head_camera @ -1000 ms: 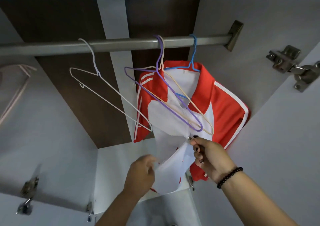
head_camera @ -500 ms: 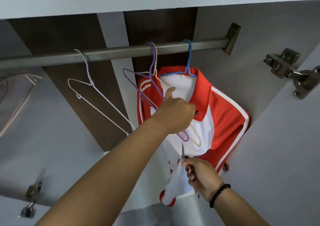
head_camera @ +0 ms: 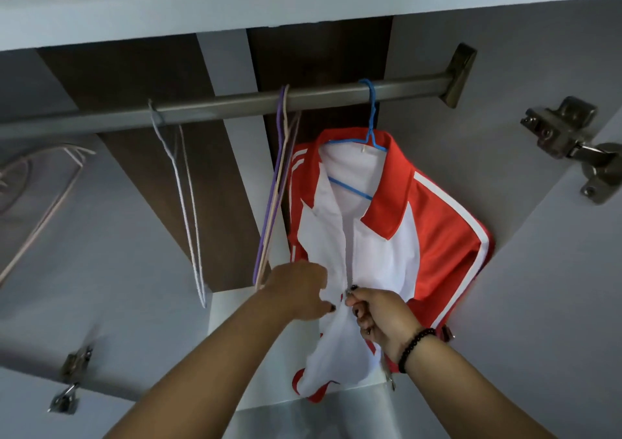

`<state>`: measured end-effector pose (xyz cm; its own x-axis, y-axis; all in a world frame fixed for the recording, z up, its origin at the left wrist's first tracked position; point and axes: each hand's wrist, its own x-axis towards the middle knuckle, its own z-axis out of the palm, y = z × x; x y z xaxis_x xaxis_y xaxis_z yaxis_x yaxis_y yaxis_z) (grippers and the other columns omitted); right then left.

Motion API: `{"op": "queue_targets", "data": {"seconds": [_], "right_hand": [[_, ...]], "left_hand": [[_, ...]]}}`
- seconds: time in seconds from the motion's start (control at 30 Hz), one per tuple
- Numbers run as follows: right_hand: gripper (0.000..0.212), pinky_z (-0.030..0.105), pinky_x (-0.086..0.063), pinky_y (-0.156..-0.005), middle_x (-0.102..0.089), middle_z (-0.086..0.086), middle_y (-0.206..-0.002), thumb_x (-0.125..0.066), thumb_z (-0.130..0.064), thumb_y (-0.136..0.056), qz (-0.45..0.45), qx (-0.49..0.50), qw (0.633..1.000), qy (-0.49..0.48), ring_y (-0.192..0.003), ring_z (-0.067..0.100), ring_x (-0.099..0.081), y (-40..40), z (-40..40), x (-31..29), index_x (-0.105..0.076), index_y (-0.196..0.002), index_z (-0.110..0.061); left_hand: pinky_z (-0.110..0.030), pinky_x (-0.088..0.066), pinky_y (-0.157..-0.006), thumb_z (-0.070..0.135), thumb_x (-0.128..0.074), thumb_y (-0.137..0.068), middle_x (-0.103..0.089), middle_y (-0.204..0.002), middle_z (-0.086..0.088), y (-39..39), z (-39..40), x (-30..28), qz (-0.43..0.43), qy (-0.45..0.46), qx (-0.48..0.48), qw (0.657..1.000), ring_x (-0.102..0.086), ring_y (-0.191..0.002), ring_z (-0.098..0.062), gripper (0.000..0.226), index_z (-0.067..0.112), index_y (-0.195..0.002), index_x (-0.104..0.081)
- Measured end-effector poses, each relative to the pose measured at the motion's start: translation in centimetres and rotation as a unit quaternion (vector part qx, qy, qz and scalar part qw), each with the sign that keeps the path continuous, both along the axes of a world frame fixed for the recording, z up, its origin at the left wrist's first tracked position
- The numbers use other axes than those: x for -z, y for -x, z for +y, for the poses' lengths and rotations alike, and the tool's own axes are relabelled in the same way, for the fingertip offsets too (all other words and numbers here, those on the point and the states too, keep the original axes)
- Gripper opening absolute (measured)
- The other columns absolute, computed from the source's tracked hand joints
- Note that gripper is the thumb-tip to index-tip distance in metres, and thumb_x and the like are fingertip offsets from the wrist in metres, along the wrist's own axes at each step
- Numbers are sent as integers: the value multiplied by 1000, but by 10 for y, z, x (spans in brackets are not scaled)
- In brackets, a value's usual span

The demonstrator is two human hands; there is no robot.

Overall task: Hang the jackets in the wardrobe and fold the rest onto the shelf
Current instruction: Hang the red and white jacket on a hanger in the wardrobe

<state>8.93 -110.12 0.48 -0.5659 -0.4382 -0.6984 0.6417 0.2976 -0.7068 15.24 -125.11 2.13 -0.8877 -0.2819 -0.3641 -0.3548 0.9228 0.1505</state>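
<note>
Red-and-white jacket (head_camera: 387,236) hangs centre-right on blue hanger (head_camera: 370,115), zip line running upward from the hands. Right hand (head_camera: 380,314) pinches the zip pull at the opening's base; left hand (head_camera: 299,294) grips the left panel beside it (both touching fabric).

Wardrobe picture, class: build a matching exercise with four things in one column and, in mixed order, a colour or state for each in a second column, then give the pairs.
Things:
1. hanger carrying the jacket
2. jacket
3. rail
4. right hand

Descriptions:
A. red and white, open at the collar
B. pinches the zip pull
C. blue wire
D. grey metal, spans the wardrobe

Pairs: 1-C, 2-A, 3-D, 4-B
</note>
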Motion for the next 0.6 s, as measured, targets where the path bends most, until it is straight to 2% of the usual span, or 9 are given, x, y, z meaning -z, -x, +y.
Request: {"op": "queue_targets", "data": {"seconds": [0.07,0.1,0.2,0.3,0.43,0.5,0.6], "right_hand": [[30,18,-28,-35,-44,-1,-46,-54,-13,-90,1,-14,1000,7,-33,8,-33,6,-6,-6,-62,-62,-8],[29,17,-28,-36,-44,-1,-45,-54,-11,-88,1,-21,1000,8,-33,8,-33,9,-9,-9,-62,-60,-8],[25,17,-26,-36,-45,-1,-44,-54,-8,-85,9,-44,999,-5,-33,9,-32,16,-15,-17,-61,-61,-8],[24,15,-24,-34,-43,-2,-44,-51,-8,-87,9,-28,1000,-11,-32,7,-30,29,-18,-26,-59,-65,-8],[27,15,-23,-31,-40,-3,-50,-48,-11,-93,20,-6,1000,17,-31,5,-28,45,-25,-44,-57,-67,-9],[27,15,-23,-32,-39,-3,-52,-48,-11,-93,28,-7,999,33,-32,5,-28,48,-32,-55,-57,-68,-10],[26,14,-23,-33,-40,-4,-54,-47,-11,-94,32,-7,998,61,-33,4,-28,51,-45,-71,-57,-70,-11]], "left_hand": [[-35,-50,-88,64,-60,-83,-64,-115,3,0,7,23,-13,-44,-21,999,-61,-103,-19,56,22,-120,-58],[-31,-49,-83,64,-57,-85,-65,-111,2,0,11,33,8,-52,-27,998,-61,-101,-18,53,21,-117,-59],[-25,-40,-70,48,-46,-98,-68,-99,-7,2,22,54,102,-65,-48,991,-64,-93,-22,39,14,-106,-63],[-27,-43,-73,40,-42,-102,-68,-98,-11,8,27,63,126,-99,-100,982,-65,-91,-25,39,9,-104,-65],[-31,-51,-88,41,-44,-101,-66,-108,-5,14,22,84,82,-103,-185,974,-64,-101,-23,35,14,-110,-64],[-21,-46,-86,36,-46,-101,-65,-108,-3,10,18,99,81,-81,-232,966,-63,-103,-23,30,13,-110,-63],[-25,-55,-82,36,-54,-97,-69,-102,-3,1,10,109,73,-61,-277,956,-68,-93,-20,25,15,-106,-63]]}}
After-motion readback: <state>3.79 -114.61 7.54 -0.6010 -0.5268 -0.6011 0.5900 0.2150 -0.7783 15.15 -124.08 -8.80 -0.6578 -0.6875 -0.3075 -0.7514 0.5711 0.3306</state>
